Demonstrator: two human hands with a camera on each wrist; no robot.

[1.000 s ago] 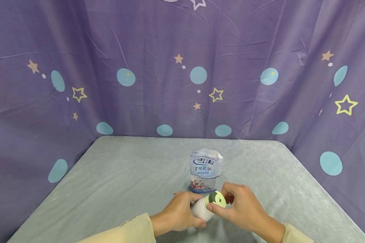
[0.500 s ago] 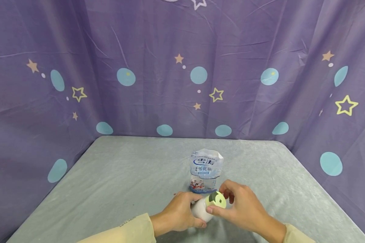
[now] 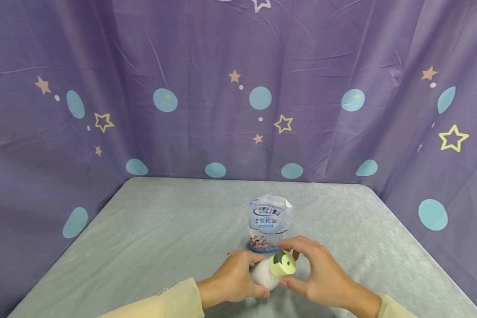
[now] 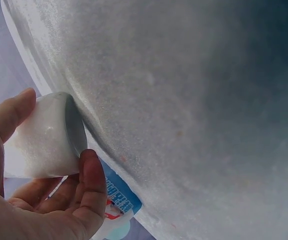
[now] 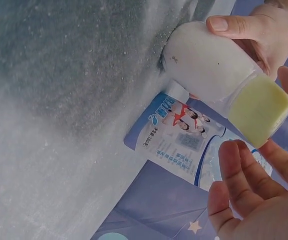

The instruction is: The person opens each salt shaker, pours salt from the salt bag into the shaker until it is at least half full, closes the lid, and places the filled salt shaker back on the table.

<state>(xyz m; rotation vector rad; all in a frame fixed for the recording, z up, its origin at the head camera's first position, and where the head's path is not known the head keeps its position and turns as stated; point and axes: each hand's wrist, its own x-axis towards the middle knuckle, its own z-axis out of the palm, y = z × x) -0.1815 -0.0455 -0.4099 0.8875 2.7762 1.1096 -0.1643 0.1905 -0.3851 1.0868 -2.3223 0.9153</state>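
Observation:
A shaker bottle [image 3: 263, 274] filled with white lies tilted near the table's front, its pale green cap [image 5: 261, 110] pointing right. My left hand [image 3: 236, 274] grips its body, thumb on the near side and fingers round the far side. My right hand [image 3: 322, 274] curves loosely about the cap, the thumb by the lower edge and the index finger by the upper edge. In the right wrist view its other fingers stand apart from the cap. The cap's top has a dark opening and a small square mark. Just behind stands a salt pouch [image 3: 268, 221], blue and white, its top crumpled.
A grey cloth-covered table [image 3: 175, 216] lies beneath everything. A purple curtain [image 3: 206, 57] printed with stars and blue dots encloses the back and sides. The pouch stands close behind both hands.
My right hand's fingers have spread and shifted round the cap, the index finger to the left and the thumb to the lower right. The cap's markings and my left hand have hardly moved.

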